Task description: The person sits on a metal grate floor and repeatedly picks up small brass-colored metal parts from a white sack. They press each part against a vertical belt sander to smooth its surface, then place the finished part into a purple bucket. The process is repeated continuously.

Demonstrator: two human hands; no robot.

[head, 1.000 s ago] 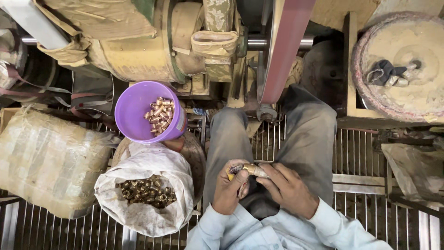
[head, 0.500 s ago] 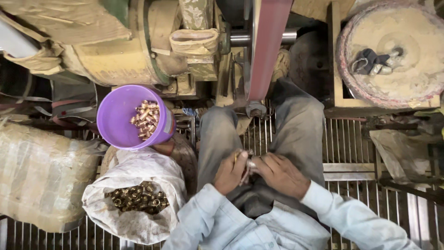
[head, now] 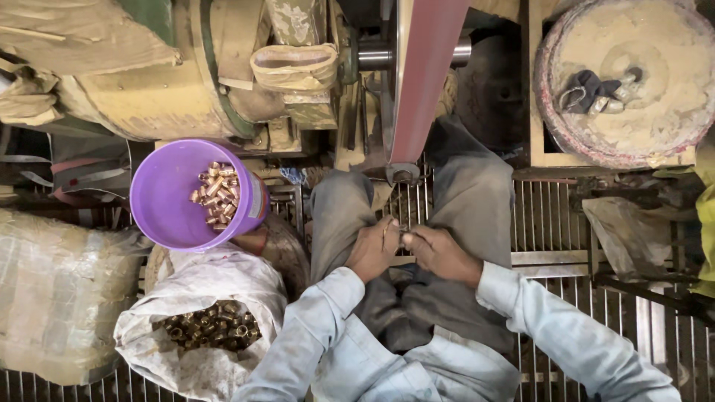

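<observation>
My left hand (head: 375, 249) and my right hand (head: 438, 254) meet between my knees, fingers curled together around a small metal part (head: 403, 237) that is mostly hidden. I sit with grey trousers and light blue sleeves. A red sanding belt (head: 424, 74) runs down to a small roller (head: 402, 174) just beyond my hands. To my left a purple bucket (head: 173, 216) holds several shiny brass fittings (head: 216, 195). Below it a white sack (head: 201, 298) lies open, showing several darker brass pieces (head: 212, 329).
A dusty yellow machine housing (head: 149, 82) fills the upper left. A round dusty disc (head: 633, 74) with a cloth on it sits upper right. A wrapped bale (head: 56, 298) lies at the left. A metal grate floor (head: 551, 216) lies underfoot.
The view has shifted, so the bucket and sack sit further left. My hands have closed tighter together and moved up toward the belt roller; the part shows less.
</observation>
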